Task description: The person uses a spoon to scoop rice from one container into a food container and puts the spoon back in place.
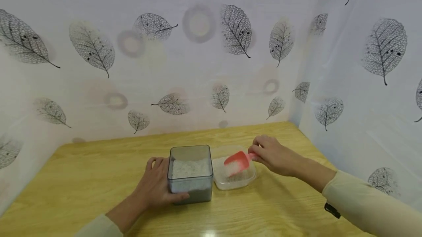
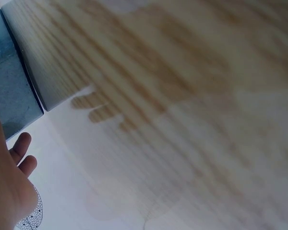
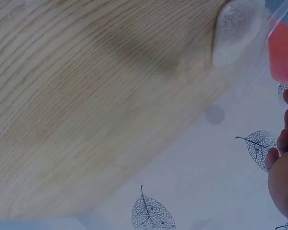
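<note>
A square, grey see-through container (image 1: 190, 185) stands on the table, part filled with white grains that look like rice. My left hand (image 1: 157, 187) holds it at its left side, thumb across the front and fingers along the side; in the left wrist view this hand (image 2: 9, 182) lies beside the container's wall (image 2: 12, 81). In my right hand (image 1: 270, 154) is the handle of a pink scoop (image 1: 238, 162), tilted and carrying some white grains. The scoop is over a low clear plastic tub (image 1: 235, 185) with more grains in it. The right wrist view shows the scoop (image 3: 282, 55) above my curled fingers.
The wood-grain table (image 1: 99, 171) reaches back to a white leaf-printed sheet (image 1: 197, 65), which also hangs along the left and right sides. The clear tub stands right beside the container. A small black object (image 1: 332, 210) shows at my right sleeve.
</note>
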Tool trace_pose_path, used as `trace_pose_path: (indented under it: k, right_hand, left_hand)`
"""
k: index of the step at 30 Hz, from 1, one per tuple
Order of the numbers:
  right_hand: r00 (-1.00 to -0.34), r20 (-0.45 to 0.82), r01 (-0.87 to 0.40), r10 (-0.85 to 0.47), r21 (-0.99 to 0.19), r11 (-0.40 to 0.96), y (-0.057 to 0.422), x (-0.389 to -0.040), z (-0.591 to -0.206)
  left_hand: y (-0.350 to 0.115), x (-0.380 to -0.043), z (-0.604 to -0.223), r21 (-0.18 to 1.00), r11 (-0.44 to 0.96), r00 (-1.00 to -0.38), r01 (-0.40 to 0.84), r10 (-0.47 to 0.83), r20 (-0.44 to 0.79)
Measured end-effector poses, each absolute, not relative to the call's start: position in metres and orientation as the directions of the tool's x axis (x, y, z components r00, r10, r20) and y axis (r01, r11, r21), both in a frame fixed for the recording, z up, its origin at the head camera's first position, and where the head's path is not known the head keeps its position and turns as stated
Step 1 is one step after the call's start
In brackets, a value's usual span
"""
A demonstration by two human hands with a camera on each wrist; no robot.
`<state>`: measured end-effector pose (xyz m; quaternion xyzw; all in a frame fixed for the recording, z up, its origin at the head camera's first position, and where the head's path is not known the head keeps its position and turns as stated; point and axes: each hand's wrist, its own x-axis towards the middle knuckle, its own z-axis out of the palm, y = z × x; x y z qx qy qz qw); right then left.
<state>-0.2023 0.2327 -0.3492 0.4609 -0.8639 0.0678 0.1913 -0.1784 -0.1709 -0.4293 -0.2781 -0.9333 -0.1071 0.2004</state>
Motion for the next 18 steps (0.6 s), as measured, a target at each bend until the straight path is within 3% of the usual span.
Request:
trace_pose_path:
  k: [10,18]
  right_hand:
    - [-0.34,0.443,-0.811,-0.83,0.308,0.497,0.232,-0.208,-0.322]
    - [-0.327,0.523,-0.783,-0.787,0.316,0.535,0.208,-0.214,-0.275]
  left_hand:
    - [-0.17,-0.179,-0.429,0.093,0.823,-0.768,0.56,0.474,0.431]
    - [-0.17,-0.179,-0.428,0.095,0.826,-0.773,0.555,0.47,0.427]
